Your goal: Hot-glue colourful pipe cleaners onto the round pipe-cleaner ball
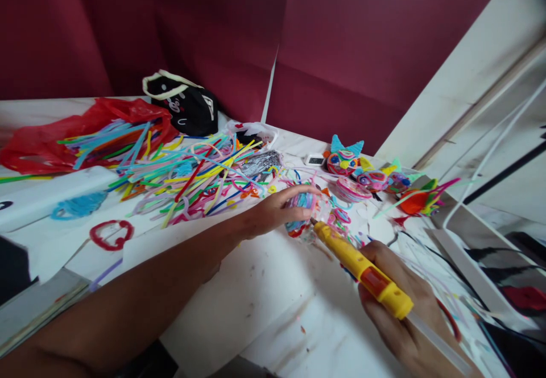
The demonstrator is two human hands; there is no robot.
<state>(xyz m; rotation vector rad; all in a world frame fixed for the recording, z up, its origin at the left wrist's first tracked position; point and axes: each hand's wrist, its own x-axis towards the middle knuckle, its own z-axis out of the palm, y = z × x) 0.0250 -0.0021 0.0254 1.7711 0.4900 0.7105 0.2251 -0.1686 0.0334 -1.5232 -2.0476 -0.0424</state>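
Observation:
My left hand [277, 210] reaches across the white table [256, 298] and grips a small coiled pipe-cleaner piece [301, 213] in blue, pink and red. My right hand [396, 304] is wrapped round a yellow glue gun [362, 267] with a clear glue stick at its back. The gun's tip touches the coiled piece just below my left thumb.
A heap of coloured pipe cleaners [187, 176] lies left of centre, spilling from a red plastic bag [63, 139]. A black bag [183, 105] stands behind. Finished colourful figures [345, 159] sit at the back right. A red ring [111, 234] and a blue coil [79, 204] lie at left.

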